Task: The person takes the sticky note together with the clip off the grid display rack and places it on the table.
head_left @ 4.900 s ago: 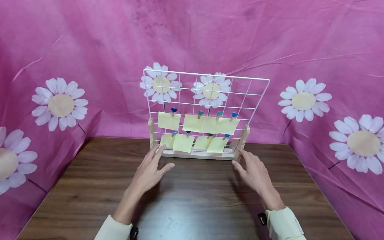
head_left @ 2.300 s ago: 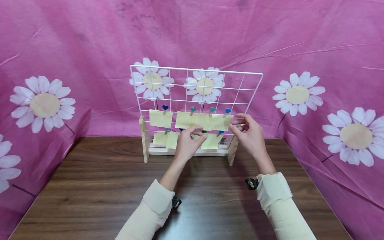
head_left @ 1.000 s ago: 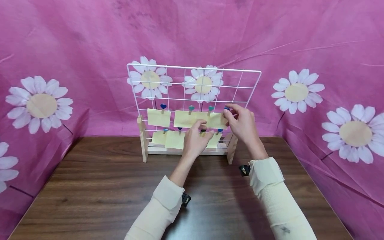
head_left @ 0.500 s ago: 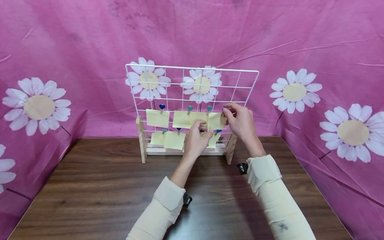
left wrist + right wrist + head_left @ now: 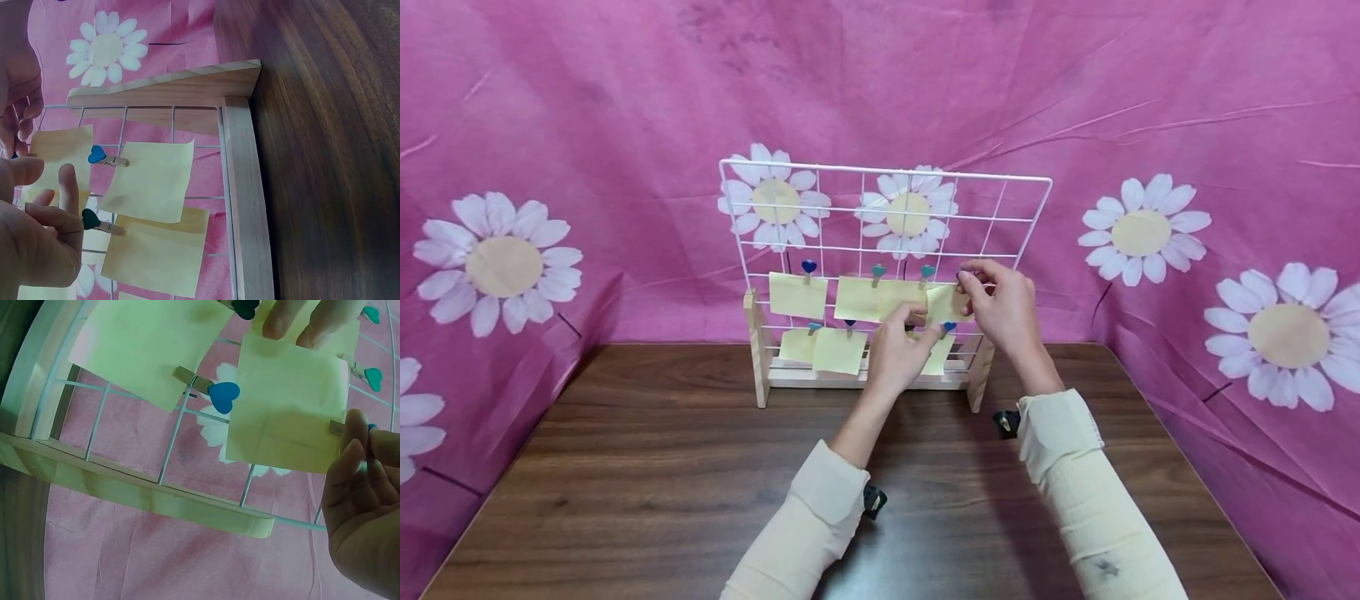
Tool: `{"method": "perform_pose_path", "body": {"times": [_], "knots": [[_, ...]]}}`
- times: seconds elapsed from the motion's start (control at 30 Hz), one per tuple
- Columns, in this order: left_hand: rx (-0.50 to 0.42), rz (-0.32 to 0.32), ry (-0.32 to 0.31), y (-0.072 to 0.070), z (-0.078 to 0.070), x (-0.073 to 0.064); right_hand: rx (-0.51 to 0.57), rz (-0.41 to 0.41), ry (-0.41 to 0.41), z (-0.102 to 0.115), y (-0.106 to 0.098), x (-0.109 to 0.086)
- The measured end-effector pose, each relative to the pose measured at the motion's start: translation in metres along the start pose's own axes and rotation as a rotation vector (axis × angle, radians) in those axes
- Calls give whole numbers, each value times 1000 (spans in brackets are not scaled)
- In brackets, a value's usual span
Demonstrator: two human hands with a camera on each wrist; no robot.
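A white wire grid [image 5: 883, 171] in a wooden stand [image 5: 756, 350] bears two rows of yellow notes, held by small clothespins with heart tops. At the upper right, my right hand [image 5: 1007, 304] pinches the blue-heart clothespin [image 5: 372, 427] on the end note [image 5: 946, 303]; the fingers hide most of this clip in the head view. My left hand [image 5: 898, 354] is at the note's left edge, its fingertips [image 5: 312, 337] touching or very near it, thumb and index finger apart. That hand covers part of the lower row.
The rack stands near the back of a brown wooden table [image 5: 662, 483]. A pink flowered cloth [image 5: 880, 75] hangs close behind. Green-heart clothespins [image 5: 928, 272] hold the neighbouring upper notes, and a blue-heart clothespin [image 5: 97, 155] holds a lower one.
Both hands have risen from beside the stand to the upper-right note. The right hand has taken hold of its clothespin. Lately the left hand has shifted slightly right, and the note's left edge has tilted.
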State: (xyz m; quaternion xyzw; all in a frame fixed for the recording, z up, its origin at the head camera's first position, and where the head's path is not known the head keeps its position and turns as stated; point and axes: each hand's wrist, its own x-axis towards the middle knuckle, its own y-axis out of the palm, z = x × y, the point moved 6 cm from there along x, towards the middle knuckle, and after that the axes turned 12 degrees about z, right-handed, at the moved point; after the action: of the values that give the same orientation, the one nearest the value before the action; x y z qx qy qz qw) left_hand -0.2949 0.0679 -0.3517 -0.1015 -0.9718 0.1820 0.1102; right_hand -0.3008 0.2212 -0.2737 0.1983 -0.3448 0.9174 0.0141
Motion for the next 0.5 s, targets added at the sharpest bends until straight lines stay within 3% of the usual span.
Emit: {"method": "perform_pose_path", "body": {"times": [0.27,0.5], "knots": [[-37,30,-6,4,-1,2,52,-29,-22,-3,1,0],[68,33,-3,5,-4,8,43,-49,-48,-2,-1,2]]}}
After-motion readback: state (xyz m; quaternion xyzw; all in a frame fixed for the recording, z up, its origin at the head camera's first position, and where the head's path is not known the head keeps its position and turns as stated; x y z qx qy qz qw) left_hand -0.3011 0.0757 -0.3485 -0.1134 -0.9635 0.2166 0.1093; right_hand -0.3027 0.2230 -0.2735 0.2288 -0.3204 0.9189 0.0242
